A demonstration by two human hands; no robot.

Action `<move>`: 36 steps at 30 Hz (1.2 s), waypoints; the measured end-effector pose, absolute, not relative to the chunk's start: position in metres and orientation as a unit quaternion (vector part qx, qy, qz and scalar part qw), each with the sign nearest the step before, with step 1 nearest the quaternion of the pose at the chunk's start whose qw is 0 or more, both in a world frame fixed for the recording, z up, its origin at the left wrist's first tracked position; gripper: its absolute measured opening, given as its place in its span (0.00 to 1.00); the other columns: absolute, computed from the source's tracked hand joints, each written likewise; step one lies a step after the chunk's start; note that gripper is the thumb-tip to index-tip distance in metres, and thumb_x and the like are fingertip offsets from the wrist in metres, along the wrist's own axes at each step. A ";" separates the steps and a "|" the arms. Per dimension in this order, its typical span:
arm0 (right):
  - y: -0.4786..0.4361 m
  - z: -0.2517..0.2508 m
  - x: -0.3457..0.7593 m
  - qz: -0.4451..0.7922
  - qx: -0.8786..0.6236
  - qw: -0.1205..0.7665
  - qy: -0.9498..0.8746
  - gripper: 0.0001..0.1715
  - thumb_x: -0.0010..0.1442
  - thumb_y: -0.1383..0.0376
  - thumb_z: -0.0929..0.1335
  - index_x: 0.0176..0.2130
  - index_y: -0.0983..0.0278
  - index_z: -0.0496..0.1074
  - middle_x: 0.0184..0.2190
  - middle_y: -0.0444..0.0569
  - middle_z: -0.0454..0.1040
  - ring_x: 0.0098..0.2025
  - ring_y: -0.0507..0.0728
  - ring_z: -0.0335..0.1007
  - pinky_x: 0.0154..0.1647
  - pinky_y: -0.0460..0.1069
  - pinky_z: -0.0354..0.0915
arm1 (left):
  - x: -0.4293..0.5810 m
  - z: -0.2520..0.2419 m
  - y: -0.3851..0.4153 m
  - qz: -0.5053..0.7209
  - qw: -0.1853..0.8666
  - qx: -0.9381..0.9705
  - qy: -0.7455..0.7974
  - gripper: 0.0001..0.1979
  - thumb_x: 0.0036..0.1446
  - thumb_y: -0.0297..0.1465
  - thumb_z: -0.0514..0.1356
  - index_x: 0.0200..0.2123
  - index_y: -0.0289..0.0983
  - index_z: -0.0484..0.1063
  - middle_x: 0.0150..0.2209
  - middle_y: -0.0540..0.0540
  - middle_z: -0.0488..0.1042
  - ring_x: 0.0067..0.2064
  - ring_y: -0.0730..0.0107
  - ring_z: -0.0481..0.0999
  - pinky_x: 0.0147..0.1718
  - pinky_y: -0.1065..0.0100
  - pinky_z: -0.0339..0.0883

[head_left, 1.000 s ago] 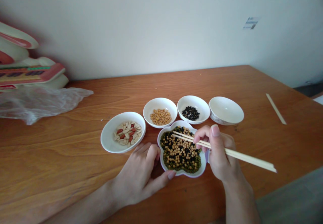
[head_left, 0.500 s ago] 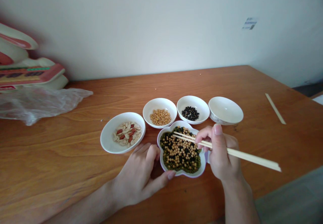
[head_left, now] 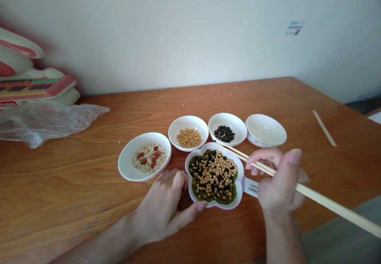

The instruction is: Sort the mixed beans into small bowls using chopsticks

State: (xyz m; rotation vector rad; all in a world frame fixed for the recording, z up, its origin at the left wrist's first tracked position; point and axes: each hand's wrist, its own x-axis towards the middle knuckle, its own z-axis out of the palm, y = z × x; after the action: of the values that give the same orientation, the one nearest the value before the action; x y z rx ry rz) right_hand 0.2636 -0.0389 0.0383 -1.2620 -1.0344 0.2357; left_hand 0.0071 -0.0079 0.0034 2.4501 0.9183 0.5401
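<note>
A pair of wooden chopsticks [head_left: 262, 167] is held in my right hand [head_left: 281, 180], their tips over the back rim of a flower-shaped dish [head_left: 240, 188]. At the tips is a small dark thing that looks like a black bean. The dish holds green, black and yellow beans. Against its left side my left hand [head_left: 162, 208] curls its fingers, with the thumb at the front rim. Behind the dish stand a bowl of yellow beans [head_left: 188, 118], a bowl of black beans [head_left: 228, 118] and a white bowl with nothing visible inside [head_left: 266, 128].
A bowl of peanuts [head_left: 125, 164] sits to the left of the dish. A wrapper strip [head_left: 325, 128] lies at the right. Far left are a clear plastic bag [head_left: 59, 119] and a cream and red toy keyboard [head_left: 38, 85]. The wooden table [head_left: 133, 109] meets a pale wall.
My right hand has moved right and a little back. The chopstick tips have risen from the beans in the dish to its back rim. My left hand stays put.
</note>
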 end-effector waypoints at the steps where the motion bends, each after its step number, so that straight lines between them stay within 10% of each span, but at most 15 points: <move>1: -0.038 0.039 0.264 0.093 -0.562 0.688 -0.450 0.44 0.77 0.44 0.58 0.22 0.63 0.79 0.17 0.47 0.74 0.19 0.51 0.67 0.20 0.48 0.60 | 0.007 0.003 -0.008 0.195 0.233 0.892 0.334 0.16 0.72 0.47 0.60 0.42 0.42 0.63 0.37 0.46 0.77 0.36 0.57 0.80 0.33 0.59 0.73; 18: -0.034 0.039 0.268 0.090 -0.572 0.695 -0.425 0.45 0.74 0.40 0.59 0.20 0.63 0.78 0.15 0.48 0.73 0.16 0.51 0.64 0.17 0.48 0.58 | 0.006 0.004 -0.009 0.188 0.237 0.890 0.340 0.16 0.71 0.47 0.60 0.41 0.42 0.63 0.37 0.46 0.77 0.36 0.57 0.79 0.34 0.57 0.74; 36: -0.045 0.031 0.262 0.359 -0.525 0.522 -0.569 0.46 0.78 0.40 0.50 0.28 0.62 0.75 0.22 0.45 0.71 0.26 0.52 0.67 0.28 0.48 0.60 | 0.008 0.007 -0.009 0.195 0.236 0.890 0.338 0.16 0.71 0.48 0.60 0.41 0.42 0.64 0.35 0.46 0.77 0.34 0.59 0.78 0.32 0.60 0.71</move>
State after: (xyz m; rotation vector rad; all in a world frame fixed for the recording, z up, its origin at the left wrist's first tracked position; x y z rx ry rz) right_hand 0.2616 -0.0448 0.0310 -1.2573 -1.3628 0.8590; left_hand 0.0079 -0.0085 0.0072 2.4396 0.9270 0.5359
